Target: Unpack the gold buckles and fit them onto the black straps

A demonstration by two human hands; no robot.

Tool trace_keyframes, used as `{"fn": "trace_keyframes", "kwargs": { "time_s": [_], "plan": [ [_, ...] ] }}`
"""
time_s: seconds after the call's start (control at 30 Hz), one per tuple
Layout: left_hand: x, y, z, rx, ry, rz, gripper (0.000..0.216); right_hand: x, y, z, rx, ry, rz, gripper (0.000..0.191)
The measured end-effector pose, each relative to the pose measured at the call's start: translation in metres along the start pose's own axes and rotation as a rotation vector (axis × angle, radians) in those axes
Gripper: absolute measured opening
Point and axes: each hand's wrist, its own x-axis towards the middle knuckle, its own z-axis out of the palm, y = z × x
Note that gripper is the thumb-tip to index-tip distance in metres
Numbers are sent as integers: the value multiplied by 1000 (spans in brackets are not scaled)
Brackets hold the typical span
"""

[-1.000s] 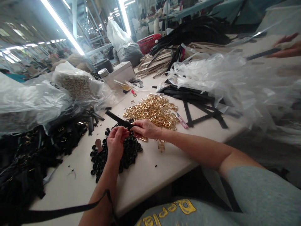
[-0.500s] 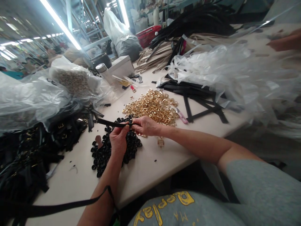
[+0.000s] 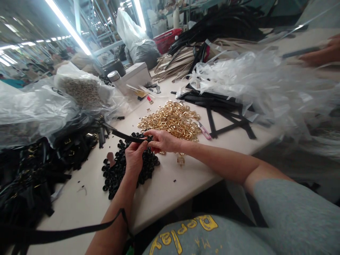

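Note:
A narrow black strap is pinched in my left hand, its free end pointing up and left. My right hand closes on the same strap's other end, fingertips meeting those of my left hand. What lies between the touching fingertips is too small to make out. Below and around my hands spreads a pile of small round black pieces. Just behind my right hand is a heap of gold buckles. One loose gold buckle lies nearer the table edge.
Finished-looking black straps with gold hardware crowd the left side. A pink-handled cutter lies beside the buckles, near black strips. Clear plastic bags cover the right. Another person's hand holds a dark strip at far right.
My right index finger has lifted slightly along the strap, and the strap's free end has tilted a little. At far right, a dark strip now shows in the other person's hand.

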Motion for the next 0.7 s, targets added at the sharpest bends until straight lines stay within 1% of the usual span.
{"fn": "trace_keyframes", "kwargs": {
  "time_s": [0.07,0.2,0.27,0.33,0.4,0.43,0.5,0.57,0.63,0.7],
  "plan": [
    [-1,3,2,-2,-15,-6,33,0,1,1,54,-17,-12,54],
    [-4,8,5,-30,-46,-30,33,-2,5,1,82,-2,-70,65],
    [-2,9,7,-53,-48,-53,34,-2,7,-4,35,38,-112,66],
    [2,9,6,-83,-33,-63,36,1,7,-12,-45,109,-171,64],
    [8,11,3,-143,20,-76,40,4,7,-21,-121,190,-210,62],
    [11,13,-1,-188,66,-83,42,5,6,-25,-168,225,-223,60],
    [16,21,-13,-301,177,-102,45,6,8,-34,-297,272,-247,55],
    [22,33,-35,-405,312,-124,43,7,12,-41,-463,297,-274,48],
    [26,47,-67,-462,463,-124,36,10,18,-48,-592,320,-325,42],
    [28,66,-107,-465,619,-85,29,15,25,-52,-664,316,-380,38]
  ]
}}
